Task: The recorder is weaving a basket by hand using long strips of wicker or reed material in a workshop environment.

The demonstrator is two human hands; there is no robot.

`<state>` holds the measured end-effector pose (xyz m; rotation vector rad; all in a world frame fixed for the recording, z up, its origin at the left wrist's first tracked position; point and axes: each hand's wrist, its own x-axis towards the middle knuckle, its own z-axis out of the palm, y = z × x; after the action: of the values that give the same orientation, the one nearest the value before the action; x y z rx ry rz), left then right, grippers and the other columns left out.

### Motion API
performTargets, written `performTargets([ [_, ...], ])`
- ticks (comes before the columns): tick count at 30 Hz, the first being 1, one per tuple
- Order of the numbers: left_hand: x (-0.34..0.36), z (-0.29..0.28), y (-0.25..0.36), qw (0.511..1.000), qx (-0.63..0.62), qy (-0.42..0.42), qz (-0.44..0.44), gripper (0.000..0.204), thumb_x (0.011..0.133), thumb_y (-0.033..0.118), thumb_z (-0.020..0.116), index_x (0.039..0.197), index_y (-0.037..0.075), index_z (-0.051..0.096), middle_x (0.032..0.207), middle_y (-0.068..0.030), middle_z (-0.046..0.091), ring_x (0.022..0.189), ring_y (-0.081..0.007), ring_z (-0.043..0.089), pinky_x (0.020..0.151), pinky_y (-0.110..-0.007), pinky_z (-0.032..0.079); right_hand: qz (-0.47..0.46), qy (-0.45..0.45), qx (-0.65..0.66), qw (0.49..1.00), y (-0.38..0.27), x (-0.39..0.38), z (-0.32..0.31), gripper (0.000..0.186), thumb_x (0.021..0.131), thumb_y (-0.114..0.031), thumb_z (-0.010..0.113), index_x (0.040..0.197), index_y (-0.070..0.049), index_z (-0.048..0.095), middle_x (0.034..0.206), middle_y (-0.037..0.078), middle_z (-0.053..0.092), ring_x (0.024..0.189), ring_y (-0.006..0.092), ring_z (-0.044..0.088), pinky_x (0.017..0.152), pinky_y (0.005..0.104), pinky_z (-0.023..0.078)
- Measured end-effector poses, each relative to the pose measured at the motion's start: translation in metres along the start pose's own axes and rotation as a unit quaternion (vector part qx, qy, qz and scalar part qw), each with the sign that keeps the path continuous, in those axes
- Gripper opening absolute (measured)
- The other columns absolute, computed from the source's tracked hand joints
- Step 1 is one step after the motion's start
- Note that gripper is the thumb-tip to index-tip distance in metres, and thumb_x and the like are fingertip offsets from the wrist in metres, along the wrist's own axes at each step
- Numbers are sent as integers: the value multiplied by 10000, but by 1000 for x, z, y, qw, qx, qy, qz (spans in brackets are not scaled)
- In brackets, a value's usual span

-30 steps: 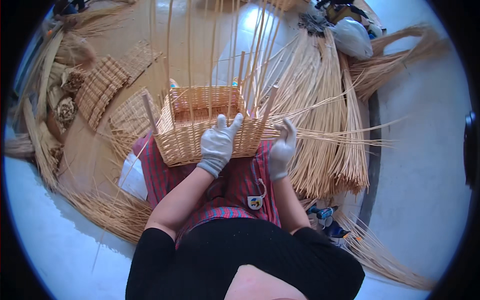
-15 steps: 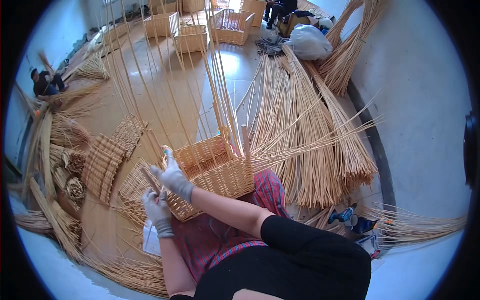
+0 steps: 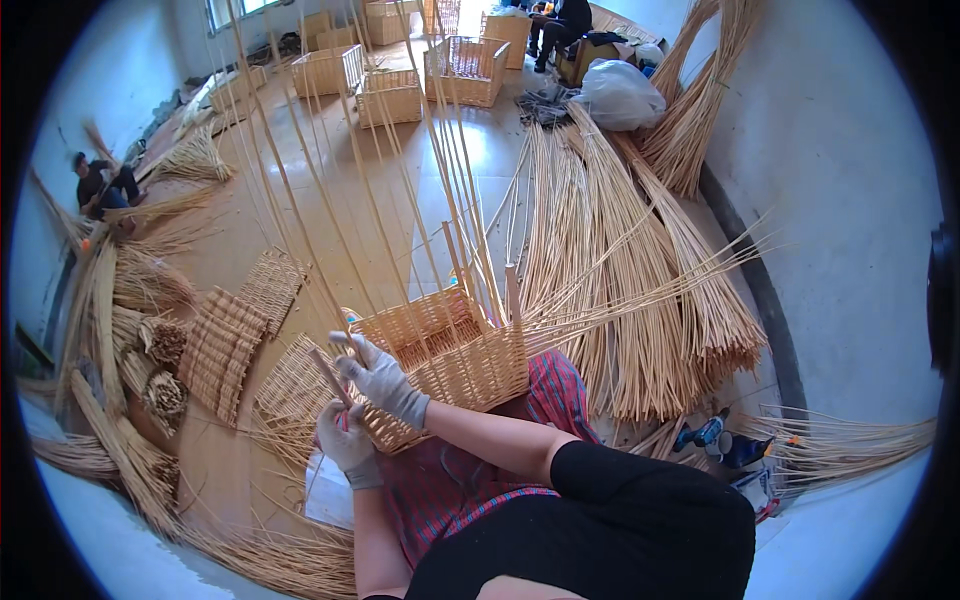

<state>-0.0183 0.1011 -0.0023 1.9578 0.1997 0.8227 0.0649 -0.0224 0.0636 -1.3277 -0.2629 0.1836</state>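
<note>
A half-woven wicker basket [image 3: 470,365] rests on my lap, with long upright rods [image 3: 372,190] rising from its sides. At its left end stands a thick wooden corner post [image 3: 326,372]. My left hand [image 3: 347,440], in a pale work glove, is closed around the foot of that post at the basket's edge. Just above it my right hand [image 3: 388,385], gloved too, is at the basket's near left corner. Its fingers are bent beside the post and rods; what they pinch is too small to make out.
Large bundles of peeled willow rods [image 3: 630,300] lie at the right, a cordless drill [image 3: 705,430] below them. Woven panels [image 3: 222,345] and tied bundles [image 3: 165,390] are at the left. Finished baskets [image 3: 465,75] stand farther off. One person [image 3: 105,185] sits far left, another [image 3: 560,25] at the back.
The whole view has shifted a little, so basket and hands sit lower and more to the right. My right fingers have turned from pointing up to bending leftward near the post.
</note>
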Motion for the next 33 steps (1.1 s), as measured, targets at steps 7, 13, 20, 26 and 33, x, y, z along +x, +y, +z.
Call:
performTargets([
  [7,-12,-11,-4,988,106,-64,90,371,755,90,902,986,37,616,1087,-126,668,988,-317,634,909,-417,501,-287,54,-115,950,-19,-20,-4,421,1122,-213,540,1518,-69,546,1159,84,684,1034,127,652,944,283,538],
  [13,2,-20,4,980,121,-120,101,298,818,90,847,985,53,602,1028,-118,656,984,-313,638,900,-417,510,-39,39,-24,998,-2,-42,-29,277,1154,-157,475,1339,-44,646,772,-54,496,719,42,496,694,240,468],
  [20,3,-6,46,965,149,-18,213,129,985,193,743,1081,118,701,996,-145,733,899,-346,712,814,-465,531,11,54,179,982,29,-55,-62,326,1153,-319,476,1250,-61,652,702,-60,490,607,47,486,708,262,555],
  [26,25,29,52,932,204,-288,-82,316,1062,402,587,1068,103,690,916,-220,725,864,-439,704,730,-531,527,126,159,51,978,9,-43,-90,207,1120,-169,555,1219,-67,705,1136,79,765,990,157,737,892,326,597],
  [33,19,44,40,918,271,-277,-80,402,1058,448,508,1159,94,671,1082,-222,709,981,-439,698,817,-550,544,-248,75,-321,911,-21,23,-71,549,979,-19,600,1514,-131,545,1241,108,723,942,185,700,812,313,578],
])
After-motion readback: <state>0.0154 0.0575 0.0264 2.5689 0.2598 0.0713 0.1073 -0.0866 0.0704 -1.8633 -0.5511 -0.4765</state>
